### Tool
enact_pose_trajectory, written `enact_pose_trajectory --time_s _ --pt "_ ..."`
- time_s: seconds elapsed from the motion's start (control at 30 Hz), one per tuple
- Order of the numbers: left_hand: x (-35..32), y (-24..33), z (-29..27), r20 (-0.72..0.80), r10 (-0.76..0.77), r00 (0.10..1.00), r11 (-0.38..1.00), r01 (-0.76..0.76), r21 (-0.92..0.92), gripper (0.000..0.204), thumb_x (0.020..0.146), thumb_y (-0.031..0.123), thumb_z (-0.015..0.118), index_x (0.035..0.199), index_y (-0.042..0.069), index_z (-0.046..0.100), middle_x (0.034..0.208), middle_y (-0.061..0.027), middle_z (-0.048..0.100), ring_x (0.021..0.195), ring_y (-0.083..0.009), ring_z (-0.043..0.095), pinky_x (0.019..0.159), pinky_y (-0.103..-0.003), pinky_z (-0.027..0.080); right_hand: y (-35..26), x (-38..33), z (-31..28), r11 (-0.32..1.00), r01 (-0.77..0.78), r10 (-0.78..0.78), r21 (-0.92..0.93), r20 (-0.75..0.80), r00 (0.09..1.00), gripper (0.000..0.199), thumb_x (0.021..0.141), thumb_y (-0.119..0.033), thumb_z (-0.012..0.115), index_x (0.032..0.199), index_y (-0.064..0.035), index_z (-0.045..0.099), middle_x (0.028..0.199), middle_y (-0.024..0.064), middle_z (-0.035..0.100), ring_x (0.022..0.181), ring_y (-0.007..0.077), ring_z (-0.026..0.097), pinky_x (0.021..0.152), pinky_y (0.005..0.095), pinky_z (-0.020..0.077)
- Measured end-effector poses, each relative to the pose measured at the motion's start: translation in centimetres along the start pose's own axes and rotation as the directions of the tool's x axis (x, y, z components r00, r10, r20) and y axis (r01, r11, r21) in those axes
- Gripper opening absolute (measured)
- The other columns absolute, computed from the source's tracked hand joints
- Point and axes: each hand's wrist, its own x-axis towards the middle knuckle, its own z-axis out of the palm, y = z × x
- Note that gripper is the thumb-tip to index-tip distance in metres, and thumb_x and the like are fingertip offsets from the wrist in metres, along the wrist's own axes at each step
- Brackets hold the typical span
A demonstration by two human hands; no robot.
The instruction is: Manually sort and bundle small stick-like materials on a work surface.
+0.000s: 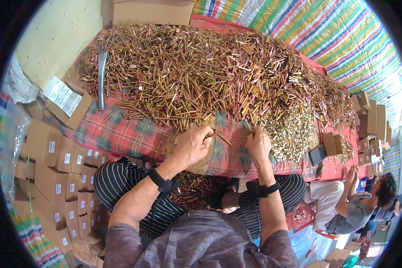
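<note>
A broad heap of thin copper- and gold-coloured metal tubes (174, 71) covers the table in front of me. My left hand (193, 146) is closed at the heap's near edge, pinching a slim copper-coloured tube (223, 137) that sticks out to the right. To its right, my right hand (259, 144) is closed too, knuckles up, and whatever lies in its fingertips is too small to make out. Right beside that hand spreads a pile of small shiny gold and silver pieces (292, 136). Both hands are above the red plaid cloth (143, 134), a short gap apart.
A curved metal strip (102, 80) rests on the heap's left side. Labelled cardboard boxes (53, 147) are stacked at left. A small open box (332, 144) and a dark grey tray (317, 154) stand at right, near a seated person (364, 210). More tubes (194, 192) lie below the table edge.
</note>
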Motion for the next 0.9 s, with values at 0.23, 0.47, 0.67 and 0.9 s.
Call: enact_pose_trajectory --time_s 0.23,0.47,0.67,0.9 --pt "-0.3 -1.1 -0.2 0.287 -0.258 0.923 0.675 0.384 -0.63 0.027 0.087 0.016 0.051 0.108 0.001 0.061 0.075 0.0029 0.057 0.068 -0.004 0.05 0.062 -0.02 0.042 -4.9 -3.1 -3.0 0.936 0.224 -0.241 0.272 0.033 0.97 0.007 0.081 -0.006 0.055 0.086 -0.002 0.053 0.083 0.0192 0.057 0.078 0.0382 0.057 0.066 0.0436 0.0455" --pt "-0.2 -0.4 -0.1 0.146 -0.167 0.975 0.816 0.219 -0.534 0.023 0.088 0.013 0.056 0.104 -0.001 0.064 0.085 0.0009 0.064 0.076 -0.0036 0.051 0.067 -0.02 0.043 -6.5 -3.6 -4.1 0.926 0.287 -0.308 0.246 0.05 0.95 0.018 0.074 0.003 0.052 0.09 -0.003 0.052 0.084 0.0161 0.055 0.076 0.0371 0.056 0.063 0.0436 0.0476" --pt "-0.1 -0.7 -0.5 0.262 -0.186 0.947 0.756 0.308 -0.577 0.022 0.087 0.012 0.056 0.103 0.0 0.065 0.079 0.0008 0.063 0.07 -0.0047 0.051 0.063 -0.021 0.043 -6.3 -3.7 -4.3 0.88 0.271 -0.304 0.39 0.023 0.952 0.017 0.076 0.002 0.055 0.092 -0.0041 0.054 0.083 0.0161 0.054 0.074 0.0371 0.056 0.061 0.0435 0.0473" --pt "-0.1 -0.2 -0.9 0.38 -0.217 0.899 0.733 0.407 -0.545 0.025 0.084 0.009 0.053 0.106 0.001 0.064 0.079 -0.0019 0.064 0.06 -0.004 0.049 0.055 -0.019 0.04 -5.1 -4.0 -4.1 0.851 0.247 -0.295 0.463 0.032 0.955 0.013 0.079 0.0 0.055 0.091 -0.0035 0.056 0.079 0.0149 0.055 0.07 0.0339 0.056 0.058 0.0406 0.0454"
